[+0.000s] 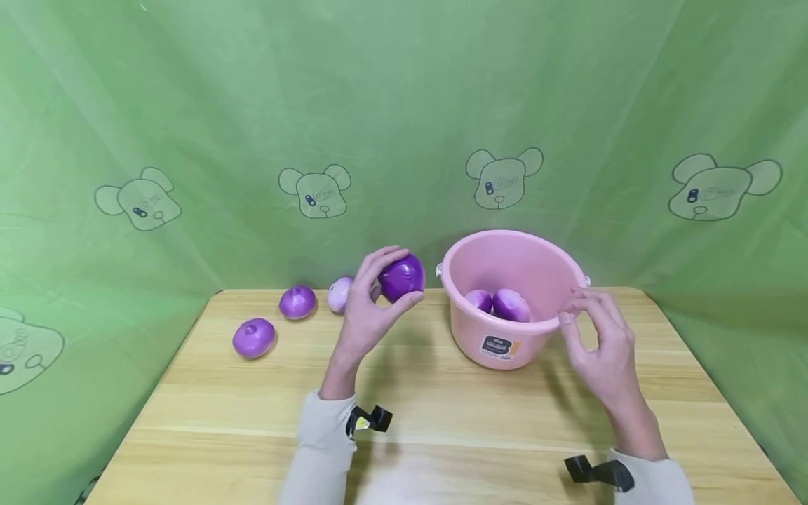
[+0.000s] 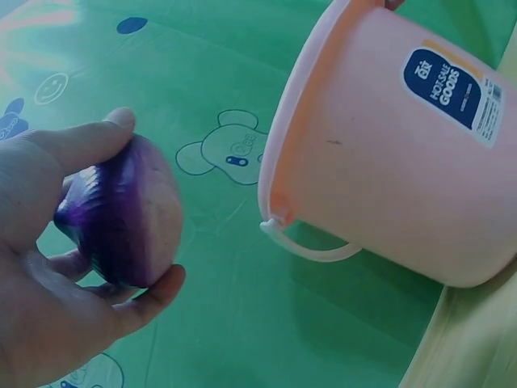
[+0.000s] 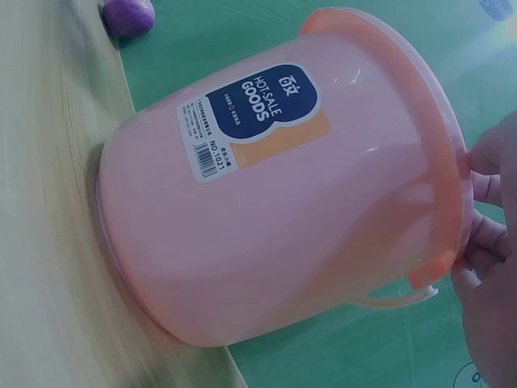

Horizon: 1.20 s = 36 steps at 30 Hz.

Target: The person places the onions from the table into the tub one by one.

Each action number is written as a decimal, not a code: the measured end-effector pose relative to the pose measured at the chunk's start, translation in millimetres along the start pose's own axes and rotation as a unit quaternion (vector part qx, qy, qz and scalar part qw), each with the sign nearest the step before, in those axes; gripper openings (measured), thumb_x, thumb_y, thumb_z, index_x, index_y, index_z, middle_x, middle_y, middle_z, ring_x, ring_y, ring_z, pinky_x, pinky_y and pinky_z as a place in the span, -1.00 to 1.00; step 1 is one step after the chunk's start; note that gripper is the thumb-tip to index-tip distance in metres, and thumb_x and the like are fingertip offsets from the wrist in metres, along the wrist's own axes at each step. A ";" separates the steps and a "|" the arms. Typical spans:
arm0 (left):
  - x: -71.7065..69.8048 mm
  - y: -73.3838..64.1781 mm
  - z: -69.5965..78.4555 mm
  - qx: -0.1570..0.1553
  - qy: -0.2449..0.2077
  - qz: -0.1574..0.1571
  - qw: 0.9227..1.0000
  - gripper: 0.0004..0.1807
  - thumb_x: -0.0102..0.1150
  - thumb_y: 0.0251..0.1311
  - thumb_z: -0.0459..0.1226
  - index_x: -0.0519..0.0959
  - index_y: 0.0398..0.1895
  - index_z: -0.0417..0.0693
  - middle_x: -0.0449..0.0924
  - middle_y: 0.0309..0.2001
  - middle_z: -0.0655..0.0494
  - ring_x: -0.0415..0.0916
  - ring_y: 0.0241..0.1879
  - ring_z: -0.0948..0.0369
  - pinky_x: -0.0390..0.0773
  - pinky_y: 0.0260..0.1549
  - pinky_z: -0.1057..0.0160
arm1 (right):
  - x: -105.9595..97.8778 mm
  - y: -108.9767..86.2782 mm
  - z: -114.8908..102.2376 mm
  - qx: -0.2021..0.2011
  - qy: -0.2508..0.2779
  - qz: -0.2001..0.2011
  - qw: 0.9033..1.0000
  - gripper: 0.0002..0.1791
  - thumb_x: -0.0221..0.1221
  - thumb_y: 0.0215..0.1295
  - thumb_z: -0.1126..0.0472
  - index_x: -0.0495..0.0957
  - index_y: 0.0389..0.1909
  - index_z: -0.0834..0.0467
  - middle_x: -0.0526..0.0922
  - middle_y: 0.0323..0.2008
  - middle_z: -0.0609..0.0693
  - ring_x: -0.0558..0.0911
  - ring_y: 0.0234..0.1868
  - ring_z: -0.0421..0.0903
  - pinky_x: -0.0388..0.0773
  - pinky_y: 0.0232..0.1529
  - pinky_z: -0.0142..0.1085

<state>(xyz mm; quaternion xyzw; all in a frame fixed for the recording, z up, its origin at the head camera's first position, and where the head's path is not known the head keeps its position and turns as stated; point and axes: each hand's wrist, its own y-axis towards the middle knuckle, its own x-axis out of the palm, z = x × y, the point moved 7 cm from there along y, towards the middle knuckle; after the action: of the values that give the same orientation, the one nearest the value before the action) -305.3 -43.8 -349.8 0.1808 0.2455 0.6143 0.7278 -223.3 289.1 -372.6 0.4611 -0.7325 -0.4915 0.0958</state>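
Observation:
My left hand [image 1: 367,312] holds a purple onion [image 1: 402,278] between thumb and fingers, raised just left of the pink bucket [image 1: 468,333]. In the left wrist view, the held onion [image 2: 121,212] shows a dark purple side and a paler side. At the bucket's right rim, my right hand [image 1: 604,344] pinches the edge between thumb and fingers. Two purple-and-white onions [image 1: 512,305] are visible inside the bucket. The right wrist view has the bucket's labelled side [image 3: 323,210] with the fingertips [image 3: 485,158] at its rim.
Left of the bucket on the wooden table [image 1: 252,421] lie two purple onions, one near [image 1: 254,338] and one farther back [image 1: 297,302]. A paler onion [image 1: 339,294] is partly behind my left hand. A green curtain [image 1: 404,126] with bear faces hangs behind the table.

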 end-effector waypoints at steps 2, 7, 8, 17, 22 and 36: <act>2.1 -0.1 0.2 0.004 -0.014 0.002 1.000 -0.31 0.55 0.08 -0.32 0.54 0.34 0.01 0.33 0.42 -0.07 0.42 0.30 0.04 0.58 0.20 0.13 | -0.3 -0.2 -0.1 0.002 -0.001 -0.001 1.000 -0.90 0.27 0.20 0.44 0.65 -0.26 0.38 0.63 -0.05 0.31 0.54 0.19 -0.16 0.37 0.40 -0.34; 7.6 0.4 1.5 0.012 -0.034 0.002 0.999 -0.32 0.54 0.08 -0.36 0.55 0.32 0.02 0.35 0.40 -0.05 0.42 0.30 0.06 0.59 0.20 0.11 | -0.7 0.0 0.2 0.002 -0.002 0.000 1.000 -0.90 0.27 0.20 0.44 0.65 -0.26 0.37 0.63 -0.05 0.30 0.54 0.19 -0.13 0.37 0.40 -0.32; 8.7 0.6 1.7 0.013 -0.037 0.001 0.999 -0.33 0.53 0.08 -0.37 0.55 0.32 0.02 0.36 0.40 -0.03 0.43 0.30 0.06 0.59 0.20 0.11 | -0.9 0.3 0.3 0.002 -0.003 0.000 1.000 -0.90 0.27 0.20 0.44 0.65 -0.26 0.37 0.64 -0.04 0.29 0.54 0.19 -0.13 0.37 0.41 -0.32; 21.7 0.8 3.2 0.011 -0.061 -0.004 0.998 -0.32 0.52 0.09 -0.41 0.53 0.33 -0.04 0.36 0.38 0.03 0.42 0.30 0.03 0.59 0.19 0.12 | -1.8 0.5 0.0 0.015 -0.004 -0.013 1.000 -0.89 0.25 0.23 0.42 0.64 -0.24 0.39 0.62 -0.02 0.32 0.53 0.20 -0.16 0.35 0.42 -0.33; 28.8 2.2 4.5 0.017 -0.065 -0.012 0.998 -0.34 0.50 0.10 -0.41 0.53 0.32 -0.09 0.35 0.39 -0.04 0.42 0.30 0.00 0.58 0.20 0.11 | -1.2 -1.7 1.8 0.014 -0.001 -0.011 1.000 -0.89 0.26 0.23 0.43 0.64 -0.24 0.38 0.63 -0.02 0.32 0.53 0.20 -0.16 0.34 0.42 -0.32; 49.9 16.8 9.5 0.017 -0.024 -0.034 0.999 -0.36 0.55 0.10 -0.27 0.58 0.30 0.10 0.32 0.36 0.14 0.44 0.27 0.13 0.58 0.20 0.17 | -2.2 -1.2 -0.6 0.013 -0.005 -0.008 1.000 -0.88 0.25 0.26 0.39 0.64 -0.25 0.39 0.63 -0.01 0.32 0.52 0.19 -0.18 0.34 0.41 -0.33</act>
<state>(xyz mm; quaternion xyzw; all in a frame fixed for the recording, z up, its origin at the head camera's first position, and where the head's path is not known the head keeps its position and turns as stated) -307.1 8.6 -339.3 0.1997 0.2442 0.5802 0.7509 -221.0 290.4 -372.5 0.4658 -0.7354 -0.4853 0.0818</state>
